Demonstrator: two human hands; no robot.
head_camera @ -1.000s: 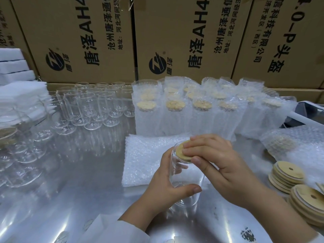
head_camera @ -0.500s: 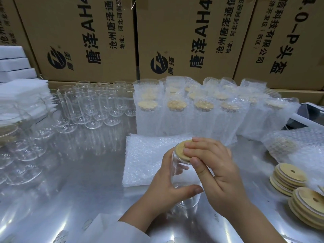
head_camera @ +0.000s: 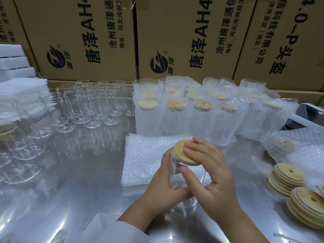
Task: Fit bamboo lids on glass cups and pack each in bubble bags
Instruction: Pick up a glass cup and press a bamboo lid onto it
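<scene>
Slid back on lid [head_camera: 182, 151], right hand [head_camera: 212, 174] presses flat; left hand [head_camera: 162, 187] grips cup [head_camera: 176, 170].

I am viewing through one head camera, pointing forward and down. It is sitting close over the bench [head_camera: 73, 190].

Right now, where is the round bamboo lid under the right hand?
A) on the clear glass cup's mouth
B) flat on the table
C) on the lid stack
A: the right hand presses the round bamboo lid onto the clear glass cup the left hand grips.
</scene>
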